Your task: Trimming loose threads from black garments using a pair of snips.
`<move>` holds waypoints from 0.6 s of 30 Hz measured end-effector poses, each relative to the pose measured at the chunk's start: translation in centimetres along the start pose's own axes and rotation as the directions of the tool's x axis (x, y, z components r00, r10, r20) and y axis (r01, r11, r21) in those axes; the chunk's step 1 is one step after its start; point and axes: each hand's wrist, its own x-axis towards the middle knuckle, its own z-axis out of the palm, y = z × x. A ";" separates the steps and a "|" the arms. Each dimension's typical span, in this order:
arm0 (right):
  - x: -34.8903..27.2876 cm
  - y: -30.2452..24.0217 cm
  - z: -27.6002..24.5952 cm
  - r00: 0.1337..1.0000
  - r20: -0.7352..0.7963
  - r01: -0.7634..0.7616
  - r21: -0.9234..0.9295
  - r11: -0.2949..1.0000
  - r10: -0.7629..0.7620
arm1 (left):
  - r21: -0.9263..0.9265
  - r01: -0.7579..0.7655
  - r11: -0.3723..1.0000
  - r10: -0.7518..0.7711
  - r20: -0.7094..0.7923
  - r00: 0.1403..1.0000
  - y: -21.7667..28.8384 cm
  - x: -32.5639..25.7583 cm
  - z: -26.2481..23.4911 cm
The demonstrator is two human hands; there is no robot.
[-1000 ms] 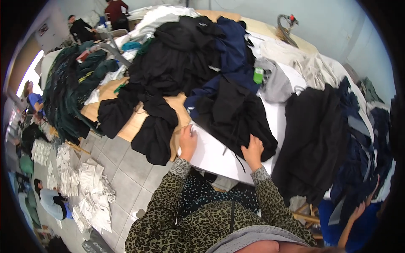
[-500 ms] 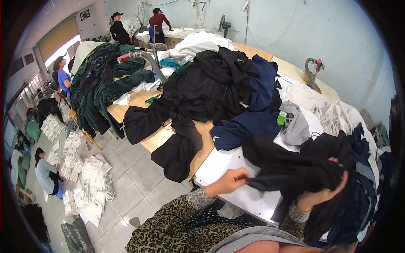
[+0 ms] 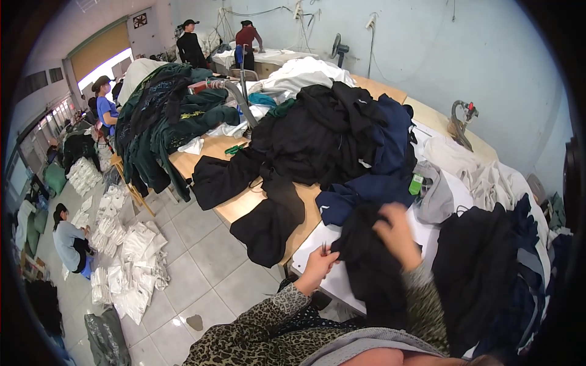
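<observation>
A black garment (image 3: 372, 268) lies spread in front of me over the white board (image 3: 336, 280). My left hand (image 3: 316, 266) is closed at the garment's left edge, pinching the cloth. Slim dark pointed tips stick up from between its fingers; what tool they belong to I cannot make out. Over the upper right part of the same garment is my right hand (image 3: 398, 235), slightly blurred, its fingers loosely bent and apart. Right of that, another black garment (image 3: 473, 268) hangs down over the pile at the table's edge.
Beyond my hands rises a big heap of black clothes (image 3: 317, 134), with navy garments (image 3: 366, 192) beside it. A grey garment (image 3: 436, 198) with a green tag (image 3: 415, 184) lies right. Green-handled scissors (image 3: 234, 149) rest on the wooden table. White bundles (image 3: 140, 262) cover floor at left; several people work farther off.
The black garment has come down in front of me, left of the hanging one. My right hand has moved left and up onto it; my left hand has shifted slightly left. The view has turned a little.
</observation>
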 end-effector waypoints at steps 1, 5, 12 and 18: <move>-2.4 -1.8 1.2 0.977 0.193 -0.109 0.083 0.991 0.092 | 0.036 0.014 0.999 -0.012 -0.056 0.998 -1.7 0.3 -0.9; -15.9 -3.0 7.8 0.930 0.172 -0.319 -0.053 0.946 0.324 | -0.019 0.071 0.997 -0.073 -0.127 0.989 -4.2 0.0 -2.3; -21.7 3.6 2.5 0.799 -0.046 -0.535 -0.509 0.674 0.600 | -0.143 -0.107 0.984 0.063 -0.287 0.956 -2.4 1.7 -4.3; -17.0 1.9 -0.8 0.811 -0.194 -0.567 -0.491 0.661 0.552 | -0.116 0.022 0.993 -0.039 -0.151 0.988 -1.2 0.4 -3.6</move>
